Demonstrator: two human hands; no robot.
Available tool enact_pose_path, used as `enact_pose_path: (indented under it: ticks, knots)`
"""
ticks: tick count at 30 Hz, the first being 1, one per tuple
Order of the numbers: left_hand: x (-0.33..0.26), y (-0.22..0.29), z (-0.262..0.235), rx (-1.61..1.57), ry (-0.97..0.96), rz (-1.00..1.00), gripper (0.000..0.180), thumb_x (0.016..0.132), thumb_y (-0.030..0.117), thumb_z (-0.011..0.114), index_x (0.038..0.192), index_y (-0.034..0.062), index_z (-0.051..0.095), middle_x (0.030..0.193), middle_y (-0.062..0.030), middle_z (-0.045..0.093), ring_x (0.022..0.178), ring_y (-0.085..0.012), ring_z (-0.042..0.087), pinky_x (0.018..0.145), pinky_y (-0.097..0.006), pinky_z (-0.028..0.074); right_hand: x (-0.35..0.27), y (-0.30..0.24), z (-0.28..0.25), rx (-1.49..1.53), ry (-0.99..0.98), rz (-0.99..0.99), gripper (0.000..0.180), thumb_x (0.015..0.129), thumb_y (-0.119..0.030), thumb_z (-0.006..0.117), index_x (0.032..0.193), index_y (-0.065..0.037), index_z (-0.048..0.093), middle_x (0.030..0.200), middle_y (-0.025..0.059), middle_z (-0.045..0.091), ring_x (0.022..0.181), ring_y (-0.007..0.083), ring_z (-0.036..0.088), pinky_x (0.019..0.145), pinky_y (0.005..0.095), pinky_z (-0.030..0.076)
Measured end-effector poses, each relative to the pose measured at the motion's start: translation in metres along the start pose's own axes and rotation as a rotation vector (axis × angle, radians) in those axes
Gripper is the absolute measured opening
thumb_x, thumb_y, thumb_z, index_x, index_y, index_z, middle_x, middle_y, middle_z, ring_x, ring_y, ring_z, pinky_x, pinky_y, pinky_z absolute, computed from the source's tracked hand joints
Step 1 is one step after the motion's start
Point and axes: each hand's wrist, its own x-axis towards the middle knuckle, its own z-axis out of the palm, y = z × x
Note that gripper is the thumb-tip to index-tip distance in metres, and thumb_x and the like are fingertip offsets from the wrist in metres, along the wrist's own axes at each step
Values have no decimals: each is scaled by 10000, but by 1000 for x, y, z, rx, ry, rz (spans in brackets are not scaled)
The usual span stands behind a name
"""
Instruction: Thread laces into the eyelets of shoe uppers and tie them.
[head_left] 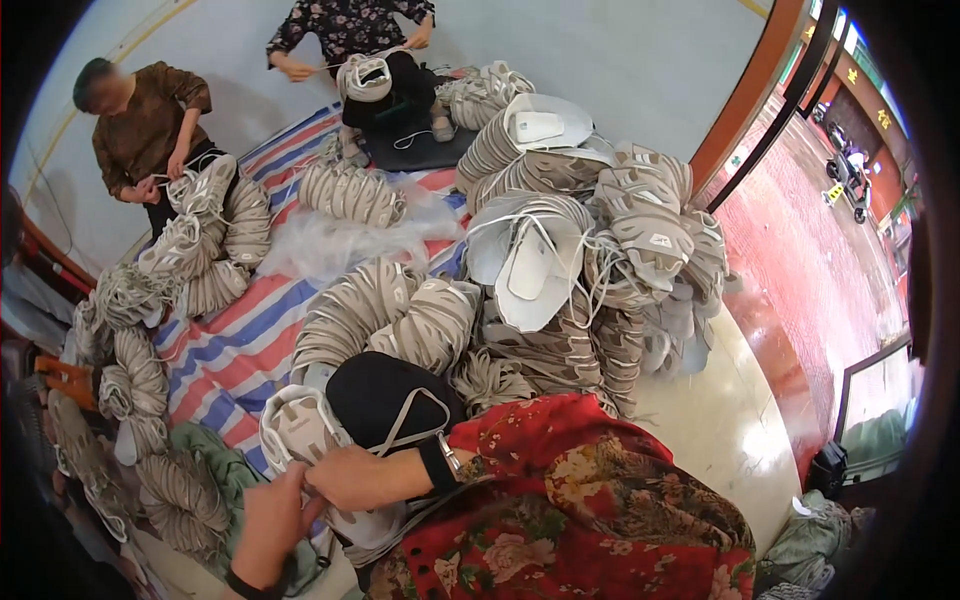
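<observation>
Daylight from the right glares off the floor (pixel 715 430); edges bend.

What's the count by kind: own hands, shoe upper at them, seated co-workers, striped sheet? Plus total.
Own hands: 2 (left hand, right hand)
Shoe upper at them: 1
Seated co-workers: 2 (person in brown, person in dark floral)
Striped sheet: 1
Total: 6

A striped sheet (pixel 235 355) lies on the floor (pixel 700 425), clear plastic (pixel 310 245) crumpled on its far part. One co-worker (pixel 150 125) sits far left, a second person (pixel 352 25) far middle, by a pale wall (pixel 590 50). Far right, beyond the doorframe (pixel 748 105), stands a scooter (pixel 850 180). Near left lies green cloth (pixel 228 470).
</observation>
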Motion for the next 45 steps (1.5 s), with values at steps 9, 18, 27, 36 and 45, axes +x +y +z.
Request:
enact_pose_path:
  ticks: [9, 18, 27, 36, 45]
  knots:
    - [23, 16, -28, 211, -235, -40, 367, 709, 352, 738, 867, 85, 541, 666, -98, 638, 644, -315, 640, 570, -416, 463, -9, 8, -2, -32, 40, -23, 176, 758, -86, 577, 908, 5, 566, 727, 222, 632, 758, 399, 649, 654, 479, 499]
    - [10, 8, -15, -97, 14, 148, 212, 678, 181, 697, 824, 94, 569, 561, -47, 540, 607, -280, 571, 837, -457, 443, -11, 19, 15, 27, 276, -138, 180, 750, -80, 569, 903, 15, 559, 714, 231, 623, 747, 420, 634, 638, 485, 490]
    - [-4, -1, 11, -251, 222, 107, 190, 641, 50, 679, 769, 81, 543, 513, -16, 393, 566, -251, 474, 959, -493, 380, -1, 16, -8, -184, 131, -294, 131, 743, -124, 575, 795, -16, 627, 711, 211, 631, 725, 384, 644, 630, 461, 498]
    - [-3, 6, 21, -247, 312, 75, 226, 657, 3, 695, 827, 68, 560, 555, -38, 402, 578, -247, 472, 994, -469, 378, 72, 79, -80, -269, 918, -241, 139, 754, -140, 589, 807, -11, 587, 725, 188, 624, 695, 345, 633, 527, 441, 481]
    - [52, 49, -52, -1193, 410, -184, 242, 955, 178, 494, 1092, -15, 542, 725, -68, 624, 688, -141, 608, 797, -283, 463, 3, -10, -109, 560, 696, -267, 125, 904, -118, 538, 883, 2, 511, 688, 124, 572, 610, 225, 597, 567, 330, 462]
